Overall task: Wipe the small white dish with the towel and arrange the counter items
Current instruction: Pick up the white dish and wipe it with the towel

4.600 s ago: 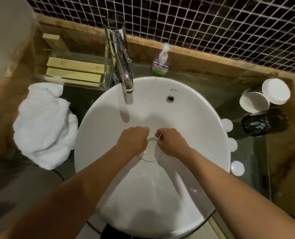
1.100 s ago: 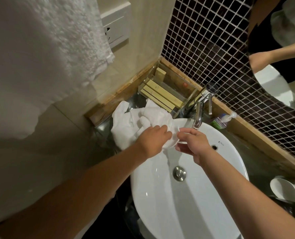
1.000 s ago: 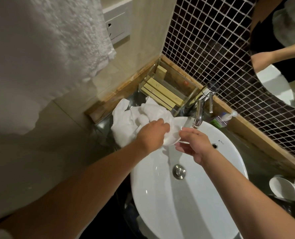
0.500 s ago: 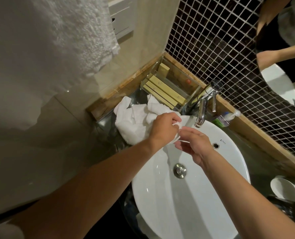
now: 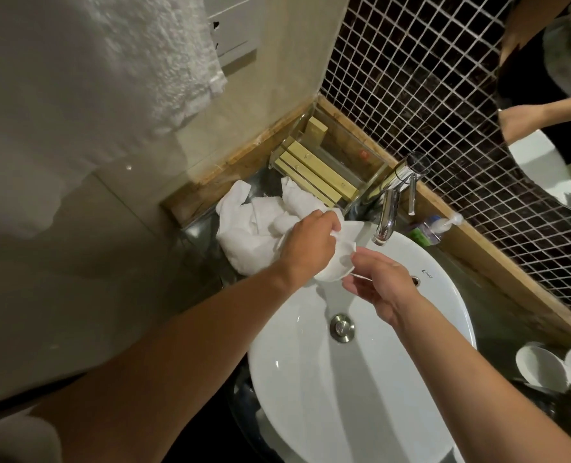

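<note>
The small white dish point(image 5: 339, 262) is held over the left rim of the basin, tilted on edge. My right hand point(image 5: 376, 285) grips its right edge with the fingertips. A crumpled white towel point(image 5: 257, 225) lies on the counter left of the basin, and my left hand point(image 5: 309, 247) is closed on a bunch of it, pressing it against the dish's face. Part of the dish is hidden behind my left hand.
A white basin point(image 5: 361, 362) with a chrome drain fills the lower middle, under a chrome tap point(image 5: 389, 215). A clear tray of wooden slats point(image 5: 317, 172) stands in the corner. A soap bottle point(image 5: 427, 228) sits by the tiled wall. White dishes point(image 5: 541, 365) rest at right.
Earlier both hands rinsed the dish in the basin. Since then the dish was carried left to the towel, and my left hand has been rubbing the towel over it.
</note>
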